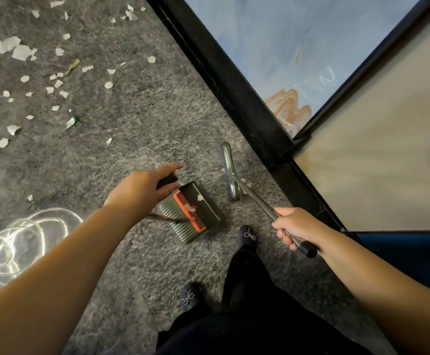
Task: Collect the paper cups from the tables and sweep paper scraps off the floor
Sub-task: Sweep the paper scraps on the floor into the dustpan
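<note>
Head view: the left hand (142,187) is closed around the black handle of a dustpan (192,213) resting on the grey floor (137,129). The right hand (294,228) grips the broom (230,172) shaft. Paper scraps (20,52) lie scattered upper left, well apart from the dustpan; 2 sit inside it.

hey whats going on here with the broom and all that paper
A person is sweeping a grey floor. The right hand grips the broom by its metal handle, its head down near the black frame. The left hand holds the dustpan handle; a couple of scraps already lie in the pan. Most paper scraps are still scattered on the floor to the person's left, away from the broom.
</note>
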Demonstrator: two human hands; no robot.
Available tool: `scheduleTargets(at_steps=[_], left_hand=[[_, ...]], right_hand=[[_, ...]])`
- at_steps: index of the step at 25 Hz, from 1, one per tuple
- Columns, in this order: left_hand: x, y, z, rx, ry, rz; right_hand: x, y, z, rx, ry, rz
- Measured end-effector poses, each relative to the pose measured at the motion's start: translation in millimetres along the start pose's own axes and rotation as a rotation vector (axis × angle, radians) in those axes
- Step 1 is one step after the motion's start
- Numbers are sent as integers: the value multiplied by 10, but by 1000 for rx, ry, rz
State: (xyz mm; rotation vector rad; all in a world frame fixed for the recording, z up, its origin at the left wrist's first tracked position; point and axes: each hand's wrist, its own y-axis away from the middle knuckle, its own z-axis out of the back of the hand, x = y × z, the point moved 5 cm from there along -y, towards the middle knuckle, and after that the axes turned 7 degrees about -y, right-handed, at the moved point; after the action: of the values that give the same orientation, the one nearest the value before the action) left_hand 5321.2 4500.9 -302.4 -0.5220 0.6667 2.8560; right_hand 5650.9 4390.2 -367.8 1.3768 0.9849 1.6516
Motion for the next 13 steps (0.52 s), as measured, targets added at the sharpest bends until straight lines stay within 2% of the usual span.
scheduleTargets(at_steps=[7, 13], left_hand=[[-881, -1154, -48, 53, -155, -16], [-1303, -1821, 71, 63, -166, -21]], right_hand=[[449, -492, 1170, -72, 79, -67], [832, -973, 1556, -58, 254, -89]])
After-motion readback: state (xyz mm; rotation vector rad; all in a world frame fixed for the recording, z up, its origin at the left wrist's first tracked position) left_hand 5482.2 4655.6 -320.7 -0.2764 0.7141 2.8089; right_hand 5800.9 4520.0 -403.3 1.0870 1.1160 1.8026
